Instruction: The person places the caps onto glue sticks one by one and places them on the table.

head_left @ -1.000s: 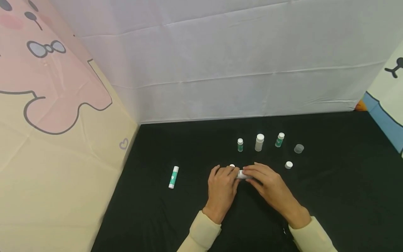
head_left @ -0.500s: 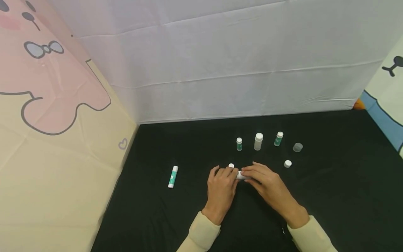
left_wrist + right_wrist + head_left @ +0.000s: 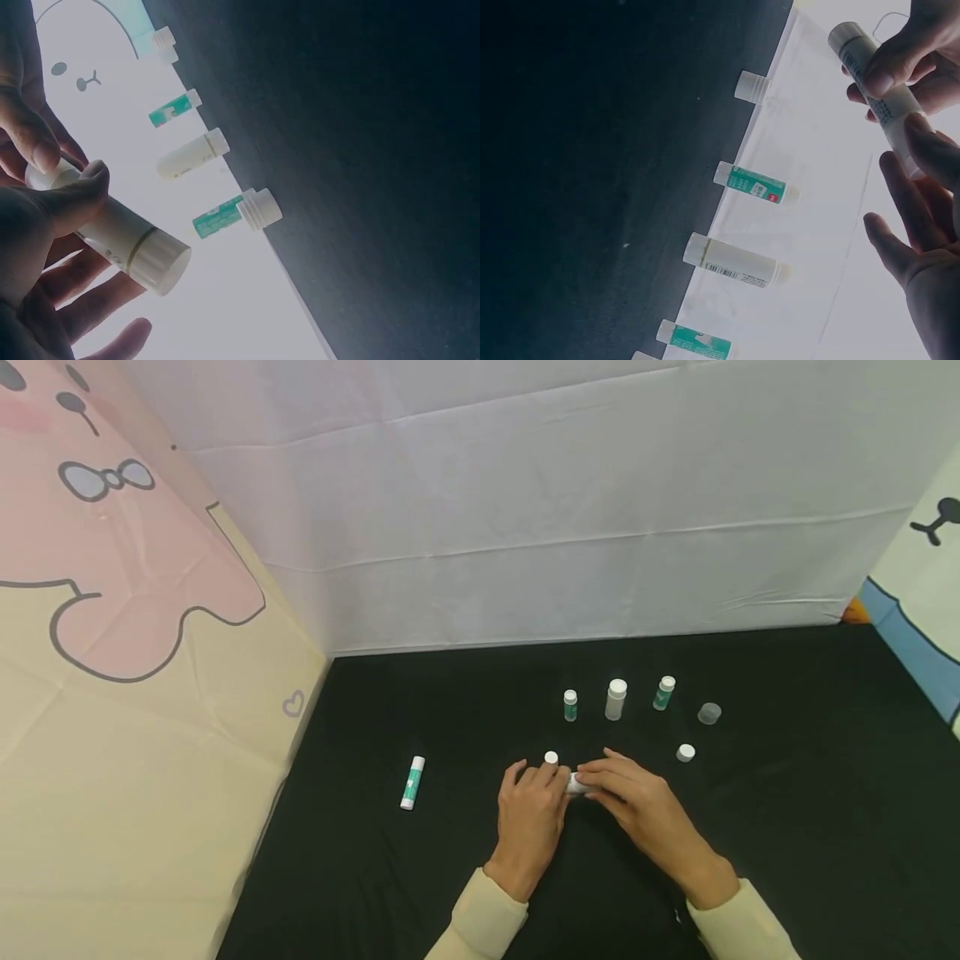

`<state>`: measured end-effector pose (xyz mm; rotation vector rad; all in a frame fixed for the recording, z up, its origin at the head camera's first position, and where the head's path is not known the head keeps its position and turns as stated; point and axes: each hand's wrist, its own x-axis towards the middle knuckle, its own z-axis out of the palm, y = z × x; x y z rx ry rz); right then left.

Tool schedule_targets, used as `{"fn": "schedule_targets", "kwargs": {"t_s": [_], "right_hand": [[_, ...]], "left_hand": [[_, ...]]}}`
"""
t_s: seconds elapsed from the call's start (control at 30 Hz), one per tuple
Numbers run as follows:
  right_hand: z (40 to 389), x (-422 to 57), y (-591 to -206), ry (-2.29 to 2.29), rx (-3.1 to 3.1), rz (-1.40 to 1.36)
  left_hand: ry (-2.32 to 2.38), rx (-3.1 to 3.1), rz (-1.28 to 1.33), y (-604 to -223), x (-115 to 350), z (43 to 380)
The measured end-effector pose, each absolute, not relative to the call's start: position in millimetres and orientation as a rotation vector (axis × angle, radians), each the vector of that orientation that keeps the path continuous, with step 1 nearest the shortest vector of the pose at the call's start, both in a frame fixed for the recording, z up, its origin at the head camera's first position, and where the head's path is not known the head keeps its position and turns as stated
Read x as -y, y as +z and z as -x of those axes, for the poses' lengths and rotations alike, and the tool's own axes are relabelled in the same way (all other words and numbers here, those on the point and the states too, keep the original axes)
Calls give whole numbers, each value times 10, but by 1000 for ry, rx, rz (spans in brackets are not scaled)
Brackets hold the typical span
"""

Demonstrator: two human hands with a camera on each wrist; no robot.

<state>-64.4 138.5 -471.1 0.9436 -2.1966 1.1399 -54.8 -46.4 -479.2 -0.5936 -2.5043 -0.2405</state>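
Note:
A white glue stick lies level between the two hands, above the black tabletop. My left hand grips it with thumb and fingers; in the left wrist view, the stick's ribless capped end points away from that hand. On the other end, my right hand pinches with thumb and fingertips. In the right wrist view, dark print shows along the glue stick. Just beyond the left fingers stands a small white cap, ribbed in the left wrist view. The palm sides of both hands are hidden from the head view.
Beyond the hands stand a small green glue stick, a larger white one and another green one. To their right are a translucent cup-like piece and a white cap. A green-and-white glue stick lies at left.
The left hand has shifted very slightly along the glue stick towards the right hand. Both hands keep their hold, and the other things stay where they were.

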Motion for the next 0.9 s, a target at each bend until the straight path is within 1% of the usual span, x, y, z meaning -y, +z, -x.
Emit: {"fn": "schedule_targets", "kwargs": {"t_s": [0.43,0.9], "right_hand": [[670,-1357,-4792,1171,2244,-933],[696,-1321,-4816,1077,2335,-908]], "left_hand": [[-199,2557,586,-4798,480,528],[-224,2627,494,-4771,519,534]]}}
